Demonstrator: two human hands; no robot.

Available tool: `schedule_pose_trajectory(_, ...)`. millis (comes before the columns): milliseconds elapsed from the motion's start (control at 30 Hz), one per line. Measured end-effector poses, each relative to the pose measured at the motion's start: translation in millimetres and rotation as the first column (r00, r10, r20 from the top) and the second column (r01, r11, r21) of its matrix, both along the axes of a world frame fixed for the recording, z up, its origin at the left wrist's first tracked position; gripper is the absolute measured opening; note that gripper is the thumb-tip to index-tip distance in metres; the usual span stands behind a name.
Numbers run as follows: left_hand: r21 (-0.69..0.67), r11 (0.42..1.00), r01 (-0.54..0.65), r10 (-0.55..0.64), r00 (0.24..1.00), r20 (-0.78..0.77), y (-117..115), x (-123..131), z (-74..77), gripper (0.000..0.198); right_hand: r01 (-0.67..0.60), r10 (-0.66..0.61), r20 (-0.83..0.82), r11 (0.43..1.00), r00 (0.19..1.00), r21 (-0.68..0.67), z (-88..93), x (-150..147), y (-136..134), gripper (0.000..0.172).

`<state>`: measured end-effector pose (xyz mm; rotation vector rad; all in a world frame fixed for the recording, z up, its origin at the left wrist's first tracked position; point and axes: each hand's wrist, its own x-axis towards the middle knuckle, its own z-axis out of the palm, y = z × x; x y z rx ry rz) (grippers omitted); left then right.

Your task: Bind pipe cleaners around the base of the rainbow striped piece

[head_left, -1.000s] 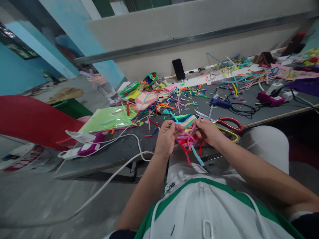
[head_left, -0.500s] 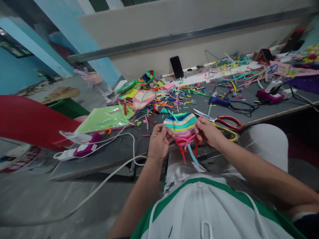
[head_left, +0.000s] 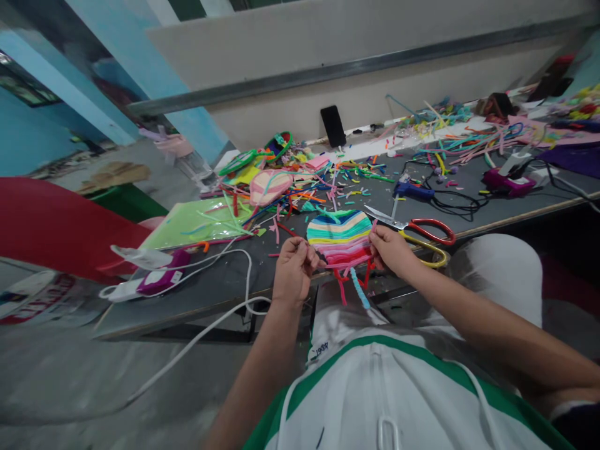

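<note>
A rounded craft piece [head_left: 340,234] of striped pipe cleaners runs from blue and green through yellow to pink and red. Its twisted light-blue stem [head_left: 360,289] hangs down toward my lap, between dangling red ends. At the lower left edge, my left hand [head_left: 296,265] has its fingers pinched, apparently on a pink pipe cleaner that runs along the piece's lower side. My right hand [head_left: 392,250] grips the right edge, and a short pink pipe cleaner end [head_left: 374,226] sticks up by its fingertips. Scissors [head_left: 424,234] with red and yellow handles lie just beyond my right hand.
Cut pipe cleaners litter the grey table [head_left: 220,269]. A blue glue gun [head_left: 415,190] with a black cord lies behind the scissors. A phone [head_left: 333,126] leans on the wall. At left are a purple power strip [head_left: 164,273], white cables and a green plastic packet [head_left: 199,222].
My left hand has shifted slightly down and left. Pink strands that lay loosely crossed over the piece's lower part now sit lower, by its bottom edge, and more stripes show.
</note>
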<state>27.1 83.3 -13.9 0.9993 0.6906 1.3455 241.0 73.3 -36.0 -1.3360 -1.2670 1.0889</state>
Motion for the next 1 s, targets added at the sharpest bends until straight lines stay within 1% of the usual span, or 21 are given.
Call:
schedule_pose_trajectory(200,-0.008,0.999,-0.044,0.043,0.999,-0.028,-2,-3,-1.0,0.016,0.033,-0.036,0.181,0.999,0.983,0.021,-3.0,0,-2,0.025)
schedule_pose_trajectory(300,-0.009,0.996,-0.087,0.086,0.996,-0.038,-4,-5,-2.2,0.015,0.046,-0.062,0.297,0.997,0.953,0.059,-2.2,-1,-5,0.025)
schedule_pose_trajectory(367,-0.013,0.995,-0.102,0.101,0.994,-0.043,-6,-6,-3.3,0.015,0.033,-0.068,0.375,0.995,0.924,0.098,-1.1,-1,-7,0.025)
schedule_pose_trajectory(433,-0.017,0.993,-0.118,0.117,0.992,-0.053,-7,-8,-4.0,0.015,0.018,-0.07,0.421,0.992,0.905,0.126,0.1,-1,-8,0.025)
schedule_pose_trajectory(500,-0.024,0.99,-0.138,0.136,0.989,-0.065,-7,-9,-3.8,0.015,0.018,-0.074,0.428,0.991,0.901,0.135,1.4,-2,-7,0.025)
schedule_pose_trajectory(600,-0.043,0.989,-0.143,0.139,0.986,-0.088,-6,-11,-0.5,0.014,0.024,-0.048,0.34,0.997,0.939,0.074,5.9,-6,-8,0.025)
schedule_pose_trajectory(700,-0.05,0.993,-0.111,0.103,0.984,-0.146,-8,-10,4.6,0.014,-0.052,0.053,0.133,0.999,0.99,-0.007,12.8,-7,-16,0.021)
schedule_pose_trajectory(733,-0.043,0.992,-0.115,0.106,0.98,-0.168,-11,-10,5.5,0.017,-0.085,0.085,0.051,0.996,0.995,-0.014,14.3,-5,-22,0.019)
schedule_pose_trajectory(767,-0.029,0.99,-0.135,0.127,0.973,-0.191,-16,-10,5.2,0.022,-0.101,0.101,-0.034,0.995,0.994,-0.008,14.7,-4,-29,0.021)
schedule_pose_trajectory(800,-0.006,0.985,-0.173,0.168,0.963,-0.209,-23,-11,3.6,0.03,-0.092,0.091,-0.119,0.996,0.989,-0.004,13.6,-1,-38,0.029)
schedule_pose_trajectory(833,0.029,0.973,-0.228,0.228,0.946,-0.232,-32,-12,0.7,0.038,-0.042,0.044,-0.195,0.999,0.98,0.014,11.0,1,-47,0.038)
schedule_pose_trajectory(867,0.059,0.958,-0.28,0.286,0.923,-0.257,-43,-14,-3.5,0.044,0.024,-0.015,-0.242,0.999,0.97,0.036,7.0,3,-56,0.042)
schedule_pose_trajectory(900,0.078,0.944,-0.32,0.328,0.9,-0.287,-55,-16,-8.4,0.047,0.043,-0.037,-0.255,0.999,0.966,0.019,1.9,5,-65,0.043)
schedule_pose_trajectory(933,0.065,0.937,-0.343,0.345,0.884,-0.316,-68,-17,-13.7,0.05,0.001,-0.014,-0.262,0.999,0.965,-0.051,-3.8,5,-72,0.039)
schedule_pose_trajectory(967,0.018,0.932,-0.361,0.346,0.876,-0.335,-80,-18,-18.7,0.048,-0.046,0.004,-0.282,0.989,0.96,-0.141,-9.6,4,-79,0.037)
schedule_pose_trajectory(1000,-0.067,0.937,-0.344,0.304,0.894,-0.33,-92,-17,-22.9,0.042,-0.107,0.032,-0.307,0.967,0.951,-0.23,-14.9,3,-83,0.037)
